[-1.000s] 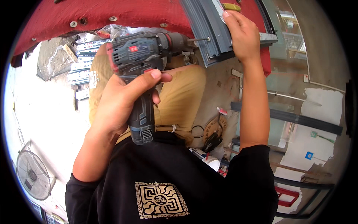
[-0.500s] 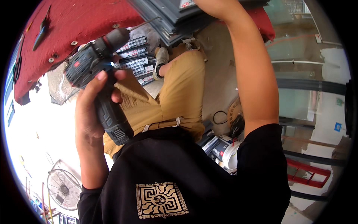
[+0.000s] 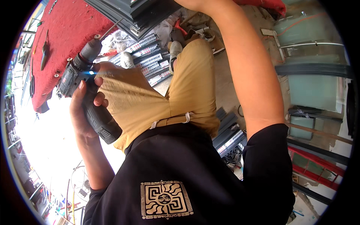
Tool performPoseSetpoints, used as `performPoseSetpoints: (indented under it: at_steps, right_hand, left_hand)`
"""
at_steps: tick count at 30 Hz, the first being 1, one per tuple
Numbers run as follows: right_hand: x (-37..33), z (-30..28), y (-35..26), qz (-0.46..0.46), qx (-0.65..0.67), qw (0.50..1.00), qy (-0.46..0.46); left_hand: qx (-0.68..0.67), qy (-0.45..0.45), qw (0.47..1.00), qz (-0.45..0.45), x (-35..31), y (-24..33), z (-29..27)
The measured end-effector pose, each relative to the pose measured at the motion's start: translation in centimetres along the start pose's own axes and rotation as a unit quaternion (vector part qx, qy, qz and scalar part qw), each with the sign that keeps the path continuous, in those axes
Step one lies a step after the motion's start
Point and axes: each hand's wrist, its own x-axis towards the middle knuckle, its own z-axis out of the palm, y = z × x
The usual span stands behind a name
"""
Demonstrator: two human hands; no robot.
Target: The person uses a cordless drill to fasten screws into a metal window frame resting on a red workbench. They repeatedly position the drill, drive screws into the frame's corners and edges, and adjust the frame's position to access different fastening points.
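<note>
Drill (image 3: 90,92) and grey profiles (image 3: 144,17) have shifted leftward, now left and upper left of the frame; left hand's (image 3: 77,108) fingers clamp the drill, angling its bit (image 3: 111,27) toward the profiles; right hand's (image 3: 195,3) fingers cropped, cannot tell.

Type: workshop, frame/profile wk. by the look. Evidence: 1 workbench (image 3: 77,26), red fabric top, w/ screwdriver (image 3: 44,56) lying on it; 1 cordless drill (image 3: 95,112), long bit fitted; dk. grey profile pcs. (image 3: 150,15) at bench edge; labelled profiles (image 3: 150,60), stacked on flr. (image 3: 230,86), hard, grey-brown; plastic wrap (image 3: 161,30), crumpled, nr. stack; long dk. bars (image 3: 315,70), R side, across pale-green sheets (image 3: 313,92), glassy look; red rect. frame (image 3: 318,179), same side, nr. more dk. lengths (image 3: 311,192).
</note>
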Motion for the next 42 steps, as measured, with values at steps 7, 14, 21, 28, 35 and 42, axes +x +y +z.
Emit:
performPoseSetpoints:
  at_steps: [7,14,21,28,35,42]
  right_hand:
    - [-2.1,0.9,0.3,-0.044,-0.022,0.994,0.102]
    - [-2.1,0.4,-0.1,-0.013,-0.004,0.999,0.046]
    - [-1.4,-0.3,-1.9,-0.005,-0.036,0.999,0.013]
    - [-1.9,0.5,-0.1,-0.006,-0.06,0.998,-0.006]
    - [-1.8,-0.4,-0.8,0.021,-0.07,0.996,-0.048]
    - [-1.4,-1.3,-1.6,0.059,-0.065,0.993,-0.081]
  left_hand:
    - [-0.011,-0.02,1.0,0.013,0.1,0.2,-0.1]
    - [-0.013,-0.008,1.0,0.014,0.2,0.2,-1.2]
    - [-0.03,-0.001,1.0,0.001,0.2,-0.1,-1.1]
    - [-0.042,-0.015,0.999,-0.016,0.4,-0.1,-1.2]
    - [-0.023,-0.02,0.999,-0.024,0.1,0.8,-0.6]
    - [-0.006,-0.035,0.999,-0.03,0.6,0.8,-1.0]
